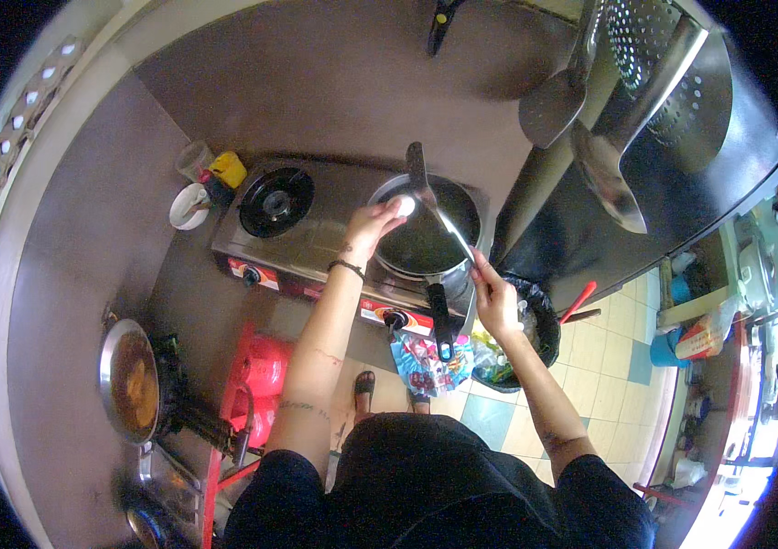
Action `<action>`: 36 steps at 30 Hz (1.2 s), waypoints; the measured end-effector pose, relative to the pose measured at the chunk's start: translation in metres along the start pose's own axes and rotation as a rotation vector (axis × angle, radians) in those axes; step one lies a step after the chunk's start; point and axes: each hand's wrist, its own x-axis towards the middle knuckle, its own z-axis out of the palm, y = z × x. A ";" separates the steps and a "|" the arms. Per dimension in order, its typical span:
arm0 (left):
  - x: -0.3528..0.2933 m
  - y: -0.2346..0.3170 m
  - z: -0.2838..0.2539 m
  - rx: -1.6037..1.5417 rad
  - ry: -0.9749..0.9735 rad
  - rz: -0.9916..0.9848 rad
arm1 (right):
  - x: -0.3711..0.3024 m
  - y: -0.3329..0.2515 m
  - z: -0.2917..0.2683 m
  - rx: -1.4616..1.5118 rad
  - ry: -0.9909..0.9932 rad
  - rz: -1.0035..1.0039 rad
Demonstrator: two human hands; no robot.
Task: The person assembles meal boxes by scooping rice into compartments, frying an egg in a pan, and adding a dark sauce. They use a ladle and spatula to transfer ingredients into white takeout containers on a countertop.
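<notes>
A white egg (406, 206) is pinched in the fingertips of my left hand (373, 225), over the left part of a dark frying pan (391, 261). My right hand (496, 300) grips the handle of a metal spatula (445, 220), which slants up and left across the pan. Its flat blade comes close beside the egg; I cannot tell whether they touch. The pan sits on the right burner of a two-burner gas stove (334, 197), its black handle pointing toward me. What lies inside the pan is dark and hard to make out.
The left burner (276, 203) holds no pan. Beside it stand a white bowl (189, 207) and a yellow container (228, 170). A black-lined bin (545, 339) is at right, large metal utensils (622, 146) hang upper right, and another pan (130, 380) is at lower left.
</notes>
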 end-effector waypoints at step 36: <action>-0.015 -0.012 0.007 1.059 0.027 0.493 | 0.154 0.018 0.095 -0.163 -0.496 0.102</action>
